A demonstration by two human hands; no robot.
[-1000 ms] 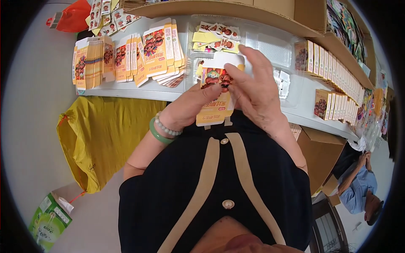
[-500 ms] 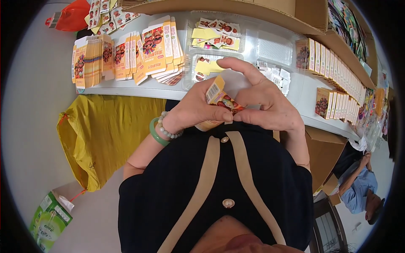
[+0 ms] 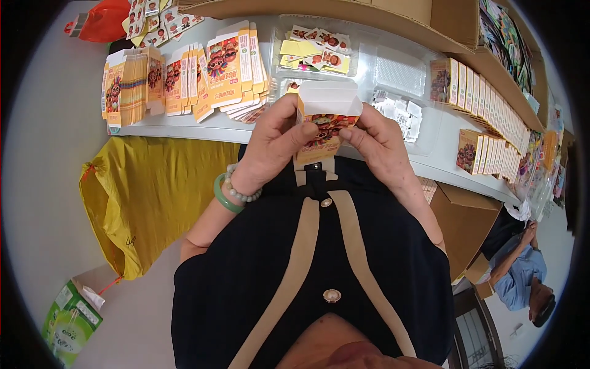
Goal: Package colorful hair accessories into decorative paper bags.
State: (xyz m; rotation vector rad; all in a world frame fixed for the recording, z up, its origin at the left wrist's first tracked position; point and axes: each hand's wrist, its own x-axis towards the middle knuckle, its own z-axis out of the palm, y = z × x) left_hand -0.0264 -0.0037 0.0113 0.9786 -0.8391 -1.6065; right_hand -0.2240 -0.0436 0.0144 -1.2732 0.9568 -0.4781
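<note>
Between my hands, close to my chest, is a small orange-and-white cardboard box (image 3: 329, 126) printed with cartoon figures, its white flap end facing away from me. My left hand (image 3: 275, 140) grips its left side, thumb across the printed front. On the other side my right hand (image 3: 378, 142) holds the right edge, thumb on the front near the corner. Just beyond the box, clear plastic trays (image 3: 362, 86) lie on the table, with character stickers (image 3: 319, 46) and small white printed packets (image 3: 399, 117) in them.
Flat orange cartons (image 3: 224, 67) are stacked at the left of the table, and rows of folded boxes (image 3: 485, 92) stand at the right. A large cardboard box (image 3: 344, 11) lines the far edge. A yellow cloth (image 3: 160, 197) hangs at the left; another person (image 3: 522, 270) is at far right.
The box, earlier bent and tilted in my hands, is now opened into a squared shape and held upright. My right hand's fingers have come down from above it to its right side.
</note>
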